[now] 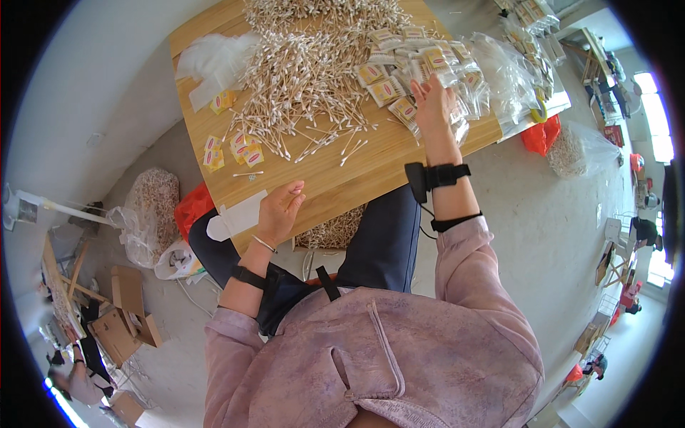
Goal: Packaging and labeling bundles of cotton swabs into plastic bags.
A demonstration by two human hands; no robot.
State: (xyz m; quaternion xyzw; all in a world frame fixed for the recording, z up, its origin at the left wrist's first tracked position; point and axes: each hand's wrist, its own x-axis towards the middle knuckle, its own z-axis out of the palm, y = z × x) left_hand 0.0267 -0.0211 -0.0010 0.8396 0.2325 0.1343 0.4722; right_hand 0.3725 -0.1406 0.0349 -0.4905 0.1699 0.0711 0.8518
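Note:
A big heap of loose cotton swabs (307,78) covers the middle and far part of the wooden table. My right hand (434,110) reaches over a pile of small clear packets of cotton swabs (385,90) at the right. Its fingers are apart, and no packet shows clearly in its grip. By the near table edge, my left hand (280,210) hovers with loosely bent fingers and nothing visible in it. Beside it lies a white sheet (242,214). Small yellow-and-white cards (246,150) lie farther off, with a single swab (247,173) close to them.
Clear plastic bags (503,71) spread over the table's right end, near a yellow tape roll (539,113). Another clear plastic pile (214,60) sits at the far left. Swab-filled bags (153,207) and cardboard boxes (128,314) stand on the floor. Other people work at the far right.

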